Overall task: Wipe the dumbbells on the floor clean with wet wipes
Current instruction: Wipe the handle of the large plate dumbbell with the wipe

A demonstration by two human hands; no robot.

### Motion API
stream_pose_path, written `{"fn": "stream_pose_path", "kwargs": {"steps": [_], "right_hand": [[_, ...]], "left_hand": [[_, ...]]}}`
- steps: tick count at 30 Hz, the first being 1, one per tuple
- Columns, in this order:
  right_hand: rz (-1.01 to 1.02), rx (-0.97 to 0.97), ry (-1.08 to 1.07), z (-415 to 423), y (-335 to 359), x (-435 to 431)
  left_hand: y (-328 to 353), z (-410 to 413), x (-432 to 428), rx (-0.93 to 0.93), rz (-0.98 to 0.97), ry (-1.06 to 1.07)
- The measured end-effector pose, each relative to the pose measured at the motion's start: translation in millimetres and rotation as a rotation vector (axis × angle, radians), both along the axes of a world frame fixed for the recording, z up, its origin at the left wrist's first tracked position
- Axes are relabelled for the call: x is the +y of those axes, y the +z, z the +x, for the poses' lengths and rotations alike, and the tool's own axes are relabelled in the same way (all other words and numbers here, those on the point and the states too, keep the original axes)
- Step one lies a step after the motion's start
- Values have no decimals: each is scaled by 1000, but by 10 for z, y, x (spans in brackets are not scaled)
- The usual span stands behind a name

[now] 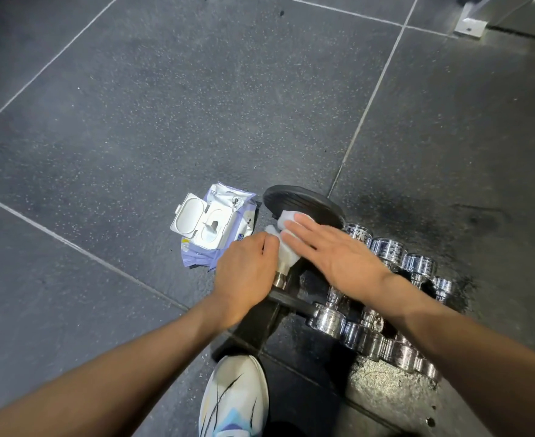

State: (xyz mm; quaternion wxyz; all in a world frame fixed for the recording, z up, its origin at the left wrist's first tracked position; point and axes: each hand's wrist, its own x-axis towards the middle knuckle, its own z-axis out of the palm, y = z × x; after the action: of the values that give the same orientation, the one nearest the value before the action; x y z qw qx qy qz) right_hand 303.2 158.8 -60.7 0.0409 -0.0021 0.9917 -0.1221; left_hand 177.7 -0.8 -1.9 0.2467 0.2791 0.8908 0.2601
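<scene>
A large black dumbbell (304, 205) lies on the dark floor, its far head pointing up-left and its metal handle running toward me. My left hand (244, 272) is closed around that handle. My right hand (332, 250) lies flat with fingers stretched out, pressing a white wet wipe (286, 252) against the handle and the inner face of the far head. A purple wet-wipe pack (219, 228) with its white lid flipped open rests on the floor just left of the dumbbell.
Several small chrome dumbbells (386, 257) lie in a row to the right of the black one. My white shoe (233, 398) stands at the bottom middle. A metal equipment foot (471, 25) sits at the top right. The floor is dark speckled rubber tiles.
</scene>
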Motion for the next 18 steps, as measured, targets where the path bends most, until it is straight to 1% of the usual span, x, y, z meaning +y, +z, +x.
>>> {"fn": "stream_pose_path", "kwargs": {"steps": [3, 4, 5, 8, 9, 12, 13, 14, 17, 18], "right_hand": [[-48, -66, 273, 64, 24, -170], [-64, -75, 322, 72, 42, -171], [-51, -59, 315, 61, 45, -130], [-10, -39, 75, 38, 49, 10], [-8, -35, 70, 51, 56, -11], [-83, -89, 270, 125, 75, -211], [-98, -89, 289, 134, 82, -213], [-76, -78, 257, 128, 87, -173], [-20, -79, 37, 101, 100, -56], [-20, -79, 59, 102, 103, -82]], "left_hand": [[-32, 0, -16, -18, 32, 39], [-34, -1, -19, -24, 40, 59], [-39, -3, -18, -29, 45, 74], [-35, -9, -13, -33, 38, 81], [-30, -10, -11, -32, 40, 82], [-38, -21, -21, -31, 45, 114], [-45, -21, -20, -33, 49, 121], [-43, -18, -21, -35, 54, 120], [-45, -16, -27, -42, 67, 111], [-45, -20, -28, -42, 70, 112]]}}
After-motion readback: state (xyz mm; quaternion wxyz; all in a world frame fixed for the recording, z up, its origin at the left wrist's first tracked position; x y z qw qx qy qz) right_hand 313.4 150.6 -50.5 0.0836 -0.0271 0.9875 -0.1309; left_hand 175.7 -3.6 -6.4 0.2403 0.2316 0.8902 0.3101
